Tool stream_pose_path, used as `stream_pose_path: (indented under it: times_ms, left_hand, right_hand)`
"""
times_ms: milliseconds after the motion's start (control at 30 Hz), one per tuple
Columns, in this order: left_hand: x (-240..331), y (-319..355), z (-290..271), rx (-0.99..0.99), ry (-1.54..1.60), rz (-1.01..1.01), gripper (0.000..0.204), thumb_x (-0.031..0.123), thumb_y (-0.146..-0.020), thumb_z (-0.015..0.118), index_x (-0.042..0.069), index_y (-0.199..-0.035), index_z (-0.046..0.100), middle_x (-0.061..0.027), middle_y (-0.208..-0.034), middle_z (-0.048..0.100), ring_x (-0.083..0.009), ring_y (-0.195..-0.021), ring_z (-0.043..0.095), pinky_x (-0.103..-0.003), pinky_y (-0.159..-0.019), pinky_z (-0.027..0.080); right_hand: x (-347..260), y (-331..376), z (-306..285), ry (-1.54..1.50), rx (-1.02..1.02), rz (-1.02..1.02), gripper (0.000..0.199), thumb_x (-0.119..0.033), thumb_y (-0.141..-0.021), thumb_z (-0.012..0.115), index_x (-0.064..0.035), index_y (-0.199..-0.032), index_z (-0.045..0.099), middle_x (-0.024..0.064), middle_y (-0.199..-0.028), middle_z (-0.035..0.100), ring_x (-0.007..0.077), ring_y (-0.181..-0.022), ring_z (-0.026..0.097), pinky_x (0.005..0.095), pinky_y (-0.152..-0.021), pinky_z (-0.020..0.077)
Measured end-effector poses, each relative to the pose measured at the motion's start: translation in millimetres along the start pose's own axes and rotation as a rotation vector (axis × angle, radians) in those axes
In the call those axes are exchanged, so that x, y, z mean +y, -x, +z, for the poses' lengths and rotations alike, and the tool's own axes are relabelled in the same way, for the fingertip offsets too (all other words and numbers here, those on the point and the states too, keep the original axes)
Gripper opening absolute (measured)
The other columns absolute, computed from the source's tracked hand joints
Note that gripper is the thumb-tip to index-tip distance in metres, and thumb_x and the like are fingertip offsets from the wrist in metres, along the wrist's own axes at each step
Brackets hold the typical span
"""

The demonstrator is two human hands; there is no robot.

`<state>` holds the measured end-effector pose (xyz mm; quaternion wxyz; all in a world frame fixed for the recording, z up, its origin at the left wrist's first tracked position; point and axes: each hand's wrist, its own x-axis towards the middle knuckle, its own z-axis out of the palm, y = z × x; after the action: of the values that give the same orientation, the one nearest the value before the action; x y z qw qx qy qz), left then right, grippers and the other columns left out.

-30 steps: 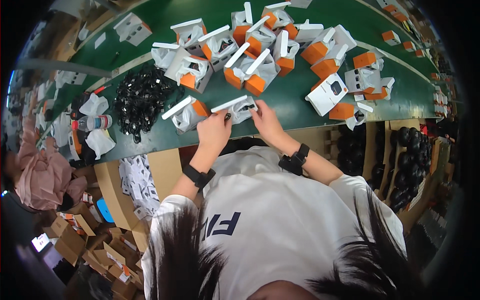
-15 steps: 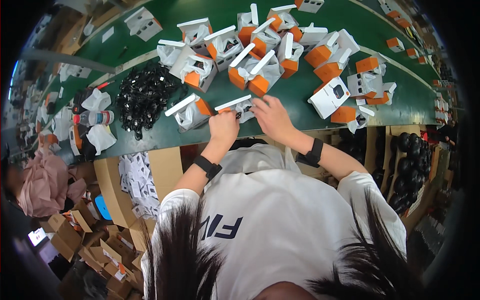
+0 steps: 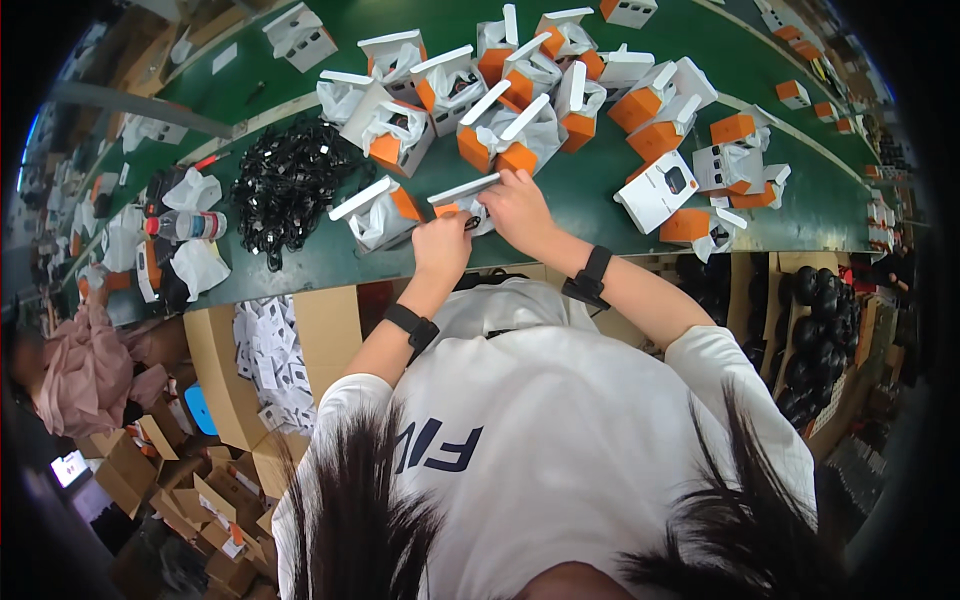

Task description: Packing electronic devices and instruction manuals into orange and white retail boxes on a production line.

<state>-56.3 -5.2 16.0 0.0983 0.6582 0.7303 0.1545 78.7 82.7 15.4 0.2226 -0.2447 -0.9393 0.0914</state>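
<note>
A small open box (image 3: 466, 188) in white and orange stands near the table's front edge, its lid raised. My left hand (image 3: 441, 246) is closed at its near side, with a small black cable (image 3: 472, 222) showing at the fingertips. On the box's right, my right hand (image 3: 520, 212) pinches the lid's edge, fingers bent. The inside of the box is mostly covered by my hands. Just left of it is another open box (image 3: 374, 220) with white plastic wrapping bulging out.
A tangled heap of black cables (image 3: 292, 185) lies to the left, beside a water bottle (image 3: 187, 226). Several open boxes crowd the back of the green table (image 3: 310, 265). A closed white box (image 3: 655, 190) lies on the right. Below stands a carton with paper leaflets (image 3: 272, 360).
My right hand has moved slightly up and left, from the box's right side onto its lid, and the lid has tilted. My left hand has shifted slightly left.
</note>
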Motion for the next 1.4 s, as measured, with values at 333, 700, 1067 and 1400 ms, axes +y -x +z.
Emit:
stream_pose_path:
  times_ms: [333,700,1067,1400]
  left_hand:
    - [8,-7,4,0.049,0.069,0.099,0.014,0.015,-0.07,0.062,0.013,-0.083,0.066,-0.0074,-0.067,0.062,-0.0259,-0.056,0.06,-0.036,-0.052,0.047]
    - [12,-22,1,0.098,0.105,-0.204,0.021,0.03,-0.07,0.068,0.01,-0.078,0.068,-0.0101,-0.062,0.061,-0.0272,-0.061,0.061,-0.037,-0.052,0.047]
    - [28,-43,-13,-0.206,0.596,0.039,0.034,0.01,-0.082,0.045,-0.009,-0.11,0.046,-0.0315,-0.116,0.043,-0.0439,-0.103,0.047,-0.046,-0.083,0.042]
    - [-5,-48,-15,-0.195,0.181,0.218,0.018,0.012,-0.077,0.057,0.005,-0.094,0.057,-0.0172,-0.074,0.061,-0.0343,-0.075,0.06,-0.042,-0.066,0.047]
  right_hand:
    - [14,13,-14,-0.125,-0.122,-0.019,0.019,-0.002,-0.069,0.061,-0.0042,-0.088,0.061,0.0067,-0.077,0.058,0.0243,-0.083,0.047,0.0334,-0.077,0.0366]
    - [2,13,-1,-0.045,-0.011,0.124,0.018,-0.004,-0.068,0.059,-0.0044,-0.086,0.063,0.0067,-0.093,0.056,0.0246,-0.088,0.047,0.0346,-0.077,0.0367]
    - [9,15,-10,0.176,-0.177,-0.048,0.018,-0.008,-0.067,0.059,-0.0015,-0.083,0.062,0.0087,-0.101,0.051,0.0281,-0.109,0.041,0.0446,-0.094,0.03]
    - [15,25,-11,-0.018,-0.127,0.002,0.026,-0.007,-0.071,0.058,-0.002,-0.096,0.058,0.0094,-0.1,0.05,0.0285,-0.103,0.042,0.0455,-0.093,0.0299]
